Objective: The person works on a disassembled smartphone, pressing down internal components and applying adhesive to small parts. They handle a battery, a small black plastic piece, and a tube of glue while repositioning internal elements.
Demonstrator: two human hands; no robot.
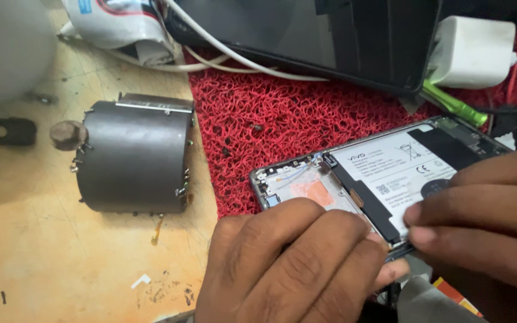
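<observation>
a worn, pale wooden desk (61, 263) fills the left half of the frame, scratched and stained, with a red looped mat (258, 125) laid over its middle and right. on the bare wood at centre left sits a dark metal cylinder (133, 158) on its side, small screws clinging to its edges and a round knob at its left end. along the top edge lie a black tablet-like device (330, 36), white cables (210, 51) crossing under it, and a white charger block (474, 51) at the upper right. a green-handled tool (456, 104) lies just below the charger.

the left hand (288, 263) comes up from the bottom centre, fingers curled and knuckles raised, pressing down on the lower edge of an opened phone (354, 179). the right hand (492, 221) enters from the right edge, fingers stretched leftward and held close together, their tips meeting the phone's lower edge just beside the left hand's fingers. whether anything is pinched between the fingertips cannot be told.

the phone lies back-side up on the mat at centre right, tilted so its top points to the upper right. its cover is off: a white-labelled battery (390, 170), a black strip beside it, a pinkish patch and thin wires near the left end all show inside a grey frame.
</observation>
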